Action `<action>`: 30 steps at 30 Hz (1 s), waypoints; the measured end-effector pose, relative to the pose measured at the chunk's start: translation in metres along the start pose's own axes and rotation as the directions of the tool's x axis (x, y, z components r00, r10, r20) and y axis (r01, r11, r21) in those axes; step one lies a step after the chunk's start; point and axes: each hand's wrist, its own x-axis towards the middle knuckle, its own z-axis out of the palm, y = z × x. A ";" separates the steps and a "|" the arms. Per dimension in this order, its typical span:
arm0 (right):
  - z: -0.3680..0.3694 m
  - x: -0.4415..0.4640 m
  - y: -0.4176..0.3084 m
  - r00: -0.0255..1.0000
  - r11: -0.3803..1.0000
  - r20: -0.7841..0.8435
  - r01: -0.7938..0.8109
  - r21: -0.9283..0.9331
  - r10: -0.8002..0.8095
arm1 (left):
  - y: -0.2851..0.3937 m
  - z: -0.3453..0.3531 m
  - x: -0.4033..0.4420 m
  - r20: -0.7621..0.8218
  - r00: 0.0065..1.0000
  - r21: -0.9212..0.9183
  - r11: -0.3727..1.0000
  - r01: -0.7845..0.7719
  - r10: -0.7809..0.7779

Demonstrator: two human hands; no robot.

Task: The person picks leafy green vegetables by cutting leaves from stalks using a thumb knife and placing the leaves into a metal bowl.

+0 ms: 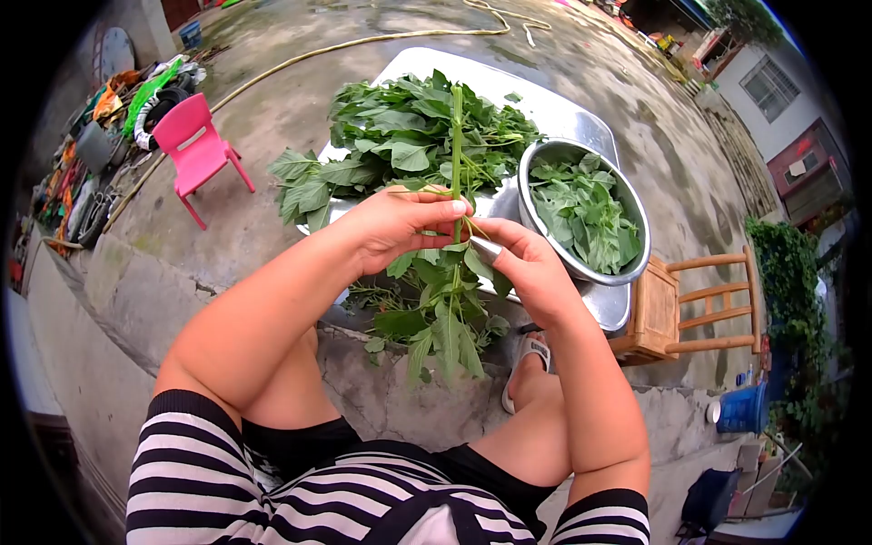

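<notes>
My left hand [413, 222] is closed around a thick green stem [457, 136] of leafy greens, which stands upright with its bare end up and its leaves hanging below. My right hand [522, 263] meets it from the other side, fingers pinched at the stem near a thin side stalk. A silvery metal piece [486, 246] shows at the right thumb; I cannot tell its exact kind. Behind the hands, a heap of leafy greens [400, 127] lies on a shiny metal table [581, 127]. To the right, a steel basin [643, 227] holds picked leaves [586, 213].
More leafy stems [391, 295] lie low in front of my knees. A wooden chair [686, 309] stands at the right, a pink plastic chair [195, 145] at the left. A blue bucket [743, 409] lies at the lower right. A hose [363, 41] crosses the wet concrete.
</notes>
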 end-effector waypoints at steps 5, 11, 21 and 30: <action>-0.003 -0.006 -0.017 0.867 0.907 -0.296 0.331 -0.261 -0.401 | 0.005 -0.009 0.007 -0.125 0.992 0.018 1.000 0.014 -0.012; 0.013 -0.016 -0.017 0.959 0.878 -0.197 0.090 -0.470 -0.203 | 0.004 -0.003 0.004 -0.123 0.992 0.028 1.000 0.000 0.004; 0.017 -0.002 -0.003 0.973 0.999 -0.230 0.036 -0.005 -0.036 | 0.003 0.011 -0.001 -0.053 0.998 0.047 0.998 -0.033 0.035; 0.018 0.001 -0.003 0.978 0.996 -0.207 -0.019 0.092 0.038 | -0.003 0.006 0.003 -0.046 0.995 0.176 0.982 -0.075 0.084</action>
